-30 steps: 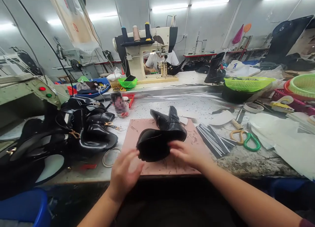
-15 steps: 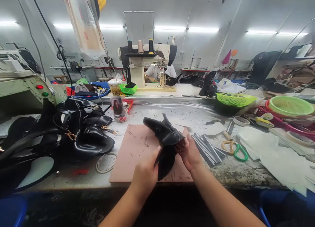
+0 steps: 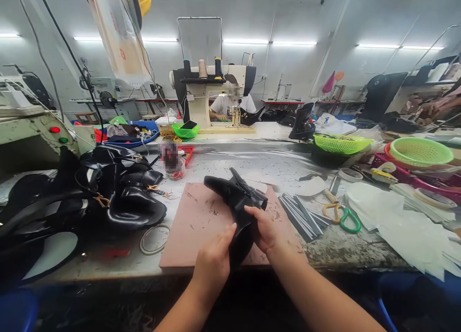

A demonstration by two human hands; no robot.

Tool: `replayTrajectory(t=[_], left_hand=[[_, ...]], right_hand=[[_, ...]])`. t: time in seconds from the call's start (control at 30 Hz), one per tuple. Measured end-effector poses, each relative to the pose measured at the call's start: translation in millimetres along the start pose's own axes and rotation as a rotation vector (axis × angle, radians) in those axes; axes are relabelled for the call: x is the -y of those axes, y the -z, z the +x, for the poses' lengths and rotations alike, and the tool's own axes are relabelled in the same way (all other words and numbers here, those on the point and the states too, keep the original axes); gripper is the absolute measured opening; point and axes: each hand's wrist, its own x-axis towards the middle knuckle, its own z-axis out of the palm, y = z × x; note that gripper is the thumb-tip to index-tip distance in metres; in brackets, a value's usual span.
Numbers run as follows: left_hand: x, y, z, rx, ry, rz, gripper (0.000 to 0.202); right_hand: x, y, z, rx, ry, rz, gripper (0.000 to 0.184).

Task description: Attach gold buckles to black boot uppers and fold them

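Note:
A black leather boot upper (image 3: 239, 195), with a strap and small buckle, is held over a pinkish board (image 3: 190, 226) at the table's front. My left hand (image 3: 214, 255) is closed on its lower left edge, thumb on top. My right hand (image 3: 264, 228) grips the right side, with the thumb lying on the leather and the other fingers hidden beneath. Several grey and white strips (image 3: 300, 216) lie just right of the board.
Glossy black boot uppers (image 3: 118, 192) are heaped on the left beside a tape roll (image 3: 154, 239). Green-handled scissors (image 3: 349, 220), white sheets (image 3: 403, 226) and green baskets (image 3: 340, 143) occupy the right. Behind stands a sewing machine (image 3: 200, 104), with a person (image 3: 248, 104) beyond it.
My right hand has shifted from the boot upper's far right end down and toward me, its thumb now on the leather. The upper has tipped slightly left and lower.

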Motion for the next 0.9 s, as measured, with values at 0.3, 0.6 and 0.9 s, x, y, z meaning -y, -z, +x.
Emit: replayTrajectory(t=[0.3,0.6,0.9], left_hand=[[-7,0.8,-12,-0.134,-0.102,0.126,0.049],[12,-7.2,-37,-0.017,-0.292,0.324,0.032],[31,0.4,-10,0.348,-0.096,0.381,0.039]], right_hand=[[22,-2,1,0.231,0.800,-1.001,0.061],[-29,14,-20,0.707,0.689,-1.493,0.058],[-38,68,-14,0.560,0.828,-1.535,0.056]])
